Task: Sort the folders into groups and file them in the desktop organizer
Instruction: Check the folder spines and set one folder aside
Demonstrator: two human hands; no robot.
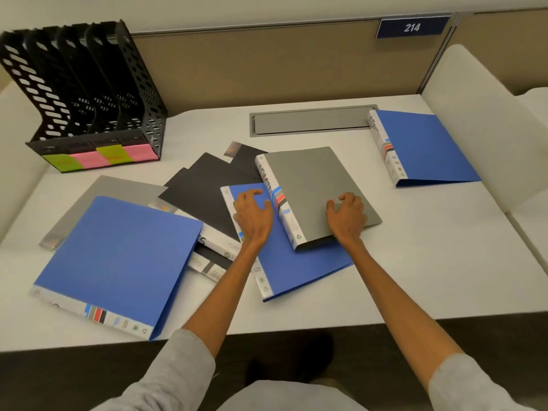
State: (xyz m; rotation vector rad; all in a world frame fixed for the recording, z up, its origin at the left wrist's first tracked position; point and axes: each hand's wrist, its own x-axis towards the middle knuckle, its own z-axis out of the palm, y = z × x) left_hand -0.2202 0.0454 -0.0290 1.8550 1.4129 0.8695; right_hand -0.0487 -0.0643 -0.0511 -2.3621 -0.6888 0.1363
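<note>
A white matte table (415, 262) fills the frame, backed by a beige partition (267, 69). At upper left stands the black perforated organizer (89, 99), with green and pink labels on its base. A blue folder (118, 256) lies flat at lower left, its spine along the near edge. A second blue folder (427, 146) at upper right has its spine on the left. At centre a grey folder (320, 185), its spine running from upper left to lower right, overlaps a third blue folder (296, 271) beside black folders (207, 188). The left hand (253, 213) rests arched fingertips on that blue cover, and the right hand (347, 216) rests on the grey. Each grip is loose and holds nothing.
</note>
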